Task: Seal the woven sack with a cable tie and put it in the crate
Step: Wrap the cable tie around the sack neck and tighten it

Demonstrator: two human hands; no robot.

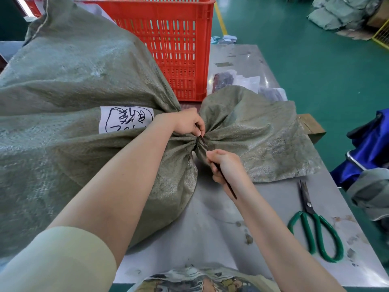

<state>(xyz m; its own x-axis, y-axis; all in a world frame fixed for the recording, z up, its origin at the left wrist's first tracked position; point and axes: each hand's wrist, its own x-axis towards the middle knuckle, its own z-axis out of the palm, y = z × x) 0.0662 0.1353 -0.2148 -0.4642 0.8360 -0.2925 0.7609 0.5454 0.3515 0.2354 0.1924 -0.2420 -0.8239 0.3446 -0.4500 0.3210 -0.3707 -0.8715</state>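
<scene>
Woven sack is lying stuffed on the tabletop, right beside the red crate, neck already bunched. The cable tie is looped there: its head is pinched by the left hand, its tail gripped in the closed right hand. Best pulled straight along the strap, head braced, gathers kept bunched. Scissors are nearby for the tail.

A grey table is seen loaded with a bulging green woven sack, a red plastic crate, green-handled scissors and clear packets.
</scene>
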